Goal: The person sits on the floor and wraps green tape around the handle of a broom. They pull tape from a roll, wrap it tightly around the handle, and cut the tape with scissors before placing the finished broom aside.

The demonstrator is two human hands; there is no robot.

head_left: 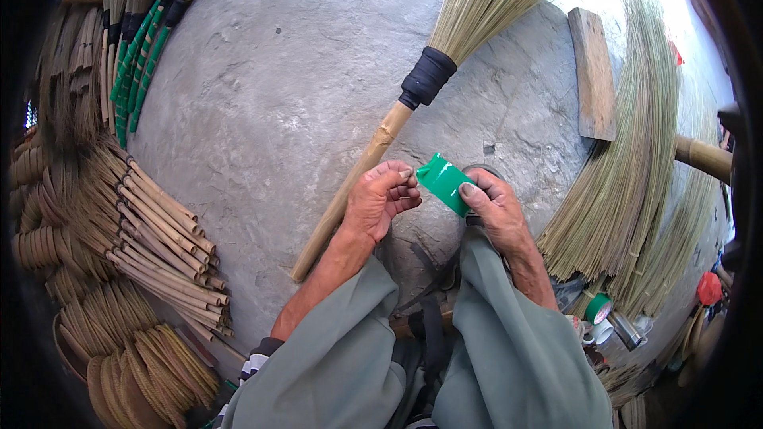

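Place: broom-making workshop, floor-level | Evidence: bare concrete floor [262, 95]; stacked bamboo handles [159, 238]; loose grass bundles [636, 191]; finished brooms [135, 40] along the edge; part-bound broom [413, 87]; tape rolls [598, 308]

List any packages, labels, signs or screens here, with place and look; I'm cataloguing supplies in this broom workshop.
No signs, screens or printed labels show.
Green tape strip: stretched between left hand and right hand, glossy, plain.
Green tape roll: on the floor at lower right, round, pale core.
Red packet-like thing: far right, blurred.
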